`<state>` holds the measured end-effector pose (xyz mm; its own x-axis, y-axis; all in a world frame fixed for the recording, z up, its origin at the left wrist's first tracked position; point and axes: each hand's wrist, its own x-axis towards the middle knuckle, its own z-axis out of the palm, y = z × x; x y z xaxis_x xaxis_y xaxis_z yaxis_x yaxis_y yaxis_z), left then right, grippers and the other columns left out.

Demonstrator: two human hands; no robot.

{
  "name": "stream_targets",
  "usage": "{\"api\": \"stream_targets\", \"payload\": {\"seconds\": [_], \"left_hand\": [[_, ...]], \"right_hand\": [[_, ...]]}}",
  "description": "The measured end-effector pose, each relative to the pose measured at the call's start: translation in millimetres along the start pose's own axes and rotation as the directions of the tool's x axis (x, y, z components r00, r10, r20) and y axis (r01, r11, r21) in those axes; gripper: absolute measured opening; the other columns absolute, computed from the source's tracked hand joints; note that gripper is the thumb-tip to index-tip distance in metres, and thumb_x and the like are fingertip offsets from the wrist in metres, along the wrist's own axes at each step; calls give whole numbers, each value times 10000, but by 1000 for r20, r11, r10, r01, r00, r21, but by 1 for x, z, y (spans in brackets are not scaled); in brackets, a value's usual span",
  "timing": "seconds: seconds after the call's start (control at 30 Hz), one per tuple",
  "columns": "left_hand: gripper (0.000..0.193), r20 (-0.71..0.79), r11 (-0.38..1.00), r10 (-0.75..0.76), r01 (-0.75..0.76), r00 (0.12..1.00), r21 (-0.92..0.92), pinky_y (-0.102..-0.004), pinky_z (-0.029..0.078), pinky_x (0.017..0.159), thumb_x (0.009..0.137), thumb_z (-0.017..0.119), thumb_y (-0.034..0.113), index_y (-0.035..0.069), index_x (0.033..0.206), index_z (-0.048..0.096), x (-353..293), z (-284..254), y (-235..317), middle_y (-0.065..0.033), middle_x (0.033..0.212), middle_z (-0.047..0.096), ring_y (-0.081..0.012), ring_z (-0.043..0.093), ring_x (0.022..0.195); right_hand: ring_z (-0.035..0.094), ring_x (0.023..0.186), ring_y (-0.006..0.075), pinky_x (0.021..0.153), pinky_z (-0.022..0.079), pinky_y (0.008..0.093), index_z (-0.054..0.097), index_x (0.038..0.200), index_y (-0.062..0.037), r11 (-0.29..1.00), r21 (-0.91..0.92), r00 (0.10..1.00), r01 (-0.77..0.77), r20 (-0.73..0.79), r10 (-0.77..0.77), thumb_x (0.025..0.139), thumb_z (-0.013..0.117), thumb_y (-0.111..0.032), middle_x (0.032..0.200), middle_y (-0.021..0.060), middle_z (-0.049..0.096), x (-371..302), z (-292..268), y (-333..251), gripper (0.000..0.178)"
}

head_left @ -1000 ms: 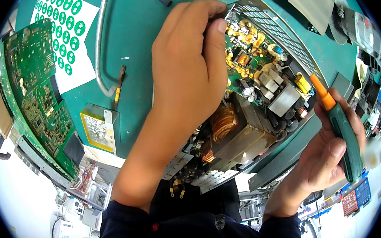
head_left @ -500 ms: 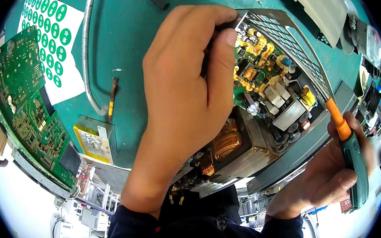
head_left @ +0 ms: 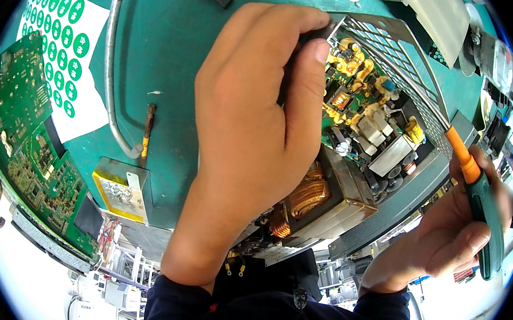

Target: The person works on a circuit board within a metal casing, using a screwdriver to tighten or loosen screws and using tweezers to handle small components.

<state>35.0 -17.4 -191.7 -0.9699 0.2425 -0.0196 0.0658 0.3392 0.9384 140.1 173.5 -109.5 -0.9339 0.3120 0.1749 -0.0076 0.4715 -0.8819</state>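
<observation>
An opened power supply unit (head_left: 381, 162) with a grille side wall (head_left: 419, 59) lies right of centre, its circuit board, yellow-glued parts and a large copper-wound coil (head_left: 310, 198) exposed. My left hand (head_left: 249, 101) reaches across from the lower left, thumb and forefinger closed at the unit's far corner; its other fingertips are hidden. In my right hand (head_left: 447, 245) is a screwdriver (head_left: 474, 186) with an orange and dark green handle. Its long metal shaft slants along the grille toward my left fingertips. The tip is hard to make out there.
Left on the green bench mat stand a green circuit board (head_left: 35, 140), a sheet of round green stickers (head_left: 77, 59), a grey tube (head_left: 112, 81), a brush-like yellow-handled tool (head_left: 147, 135) and a small yellow-edged box (head_left: 122, 193). A bent metal cover (head_left: 430, 11) sits at the far right.
My right hand and the screwdriver have shifted slightly to the right, and the unit's corner with my left fingertips likewise. Things on the left sit a little further left in view. Both grips are unchanged.
</observation>
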Motion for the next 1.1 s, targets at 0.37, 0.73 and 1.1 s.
{"api": "stream_targets", "payload": {"seconds": [0.37,0.73,1.1], "left_hand": [[177,1,1000,28,-28,1000,1,-187,432,708,990,550,70,-15,1105,654,1,0,-1,-23,917,662,-47,555,768],[163,-45,992,125,-126,991,-9,-239,463,713,969,550,43,-18,1078,653,2,2,-7,-71,923,634,-126,588,772],[165,-64,993,117,-118,991,-10,-291,492,697,936,558,27,-8,1063,656,3,3,-6,-125,944,645,-214,621,768]], "right_hand": [[630,1094,445,888,554,497,553,1296,22,995,92,988,29,149,-43,991,527,-408,1162,328,610,13,-7,-7,528],[687,868,260,706,502,228,585,1207,90,822,-569,999,14,40,10,1006,467,-387,1082,274,649,35,10,-41,531],[735,794,282,761,613,355,712,1053,42,820,-550,984,160,28,-174,927,639,-171,940,187,718,68,53,-63,257]]}}
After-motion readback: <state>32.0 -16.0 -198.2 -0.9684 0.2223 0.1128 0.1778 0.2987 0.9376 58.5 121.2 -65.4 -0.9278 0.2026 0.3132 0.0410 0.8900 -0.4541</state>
